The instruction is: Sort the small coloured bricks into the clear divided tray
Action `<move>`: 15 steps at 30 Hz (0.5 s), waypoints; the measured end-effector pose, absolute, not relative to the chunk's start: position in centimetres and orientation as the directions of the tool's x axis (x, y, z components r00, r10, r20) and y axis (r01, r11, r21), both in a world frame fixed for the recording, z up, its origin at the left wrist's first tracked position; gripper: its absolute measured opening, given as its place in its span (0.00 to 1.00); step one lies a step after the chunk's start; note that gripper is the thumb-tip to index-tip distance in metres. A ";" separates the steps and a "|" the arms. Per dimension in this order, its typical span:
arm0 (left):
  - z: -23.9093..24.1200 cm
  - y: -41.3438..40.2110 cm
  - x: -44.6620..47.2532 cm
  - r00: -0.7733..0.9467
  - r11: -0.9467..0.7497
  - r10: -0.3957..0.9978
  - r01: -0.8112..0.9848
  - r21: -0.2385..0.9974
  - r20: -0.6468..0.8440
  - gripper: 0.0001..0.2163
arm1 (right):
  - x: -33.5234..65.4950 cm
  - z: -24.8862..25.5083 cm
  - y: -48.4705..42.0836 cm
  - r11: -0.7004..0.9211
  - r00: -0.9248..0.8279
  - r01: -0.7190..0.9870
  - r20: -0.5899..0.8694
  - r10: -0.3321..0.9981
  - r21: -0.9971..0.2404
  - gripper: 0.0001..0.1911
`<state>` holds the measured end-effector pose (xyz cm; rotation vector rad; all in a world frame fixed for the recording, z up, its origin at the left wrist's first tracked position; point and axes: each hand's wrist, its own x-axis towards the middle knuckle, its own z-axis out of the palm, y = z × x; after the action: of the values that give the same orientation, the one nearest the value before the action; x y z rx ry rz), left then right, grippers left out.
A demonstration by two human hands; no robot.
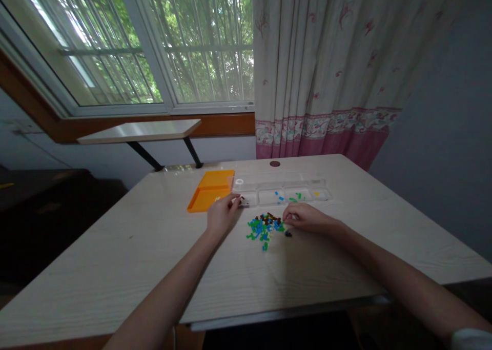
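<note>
A pile of small plastic pieces [262,227] in blue, green, brown and yellow lies on the table. Behind it stands a clear compartment box [270,197] with its transparent lid [277,179] laid back. My left hand [223,214] is over the box's leftmost compartment, where brown bits show; its thumb and fingertips are pinched together. What they hold, if anything, is too small to make out. At the pile's right edge is my right hand [303,217], fingers curled and closed near the brown pieces. Blue, green and yellow pieces lie in separate compartments.
An orange open case [209,183] lies left of the clear box, holding a small white thing. A raised shelf [142,129] on black brackets stands at the back left. A round brown cable cover [274,163] sits near the back edge, below the curtain [315,73].
</note>
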<state>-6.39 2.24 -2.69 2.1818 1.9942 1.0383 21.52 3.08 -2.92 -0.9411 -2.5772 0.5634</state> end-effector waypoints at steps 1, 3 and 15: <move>-2.7 2.2 -6.4 -0.029 -0.188 0.892 0.884 0.428 0.452 0.13 | 21.5 -3.0 3.1 0.698 -0.722 0.539 0.170 0.671 -0.472 0.05; -2.6 2.1 -6.4 -0.017 -0.196 0.894 0.884 0.425 0.448 0.14 | 21.6 -3.0 3.1 0.689 -0.717 0.547 0.160 0.679 -0.475 0.05; -2.0 -0.9 -2.8 0.561 -0.716 0.677 0.652 0.251 0.476 0.11 | 19.6 -2.9 1.6 0.669 -0.641 0.521 0.274 0.717 -0.531 0.09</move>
<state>-2.78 -0.90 -1.98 2.7344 1.1650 0.8650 19.59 1.64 -2.94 -0.9612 -2.4169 0.5661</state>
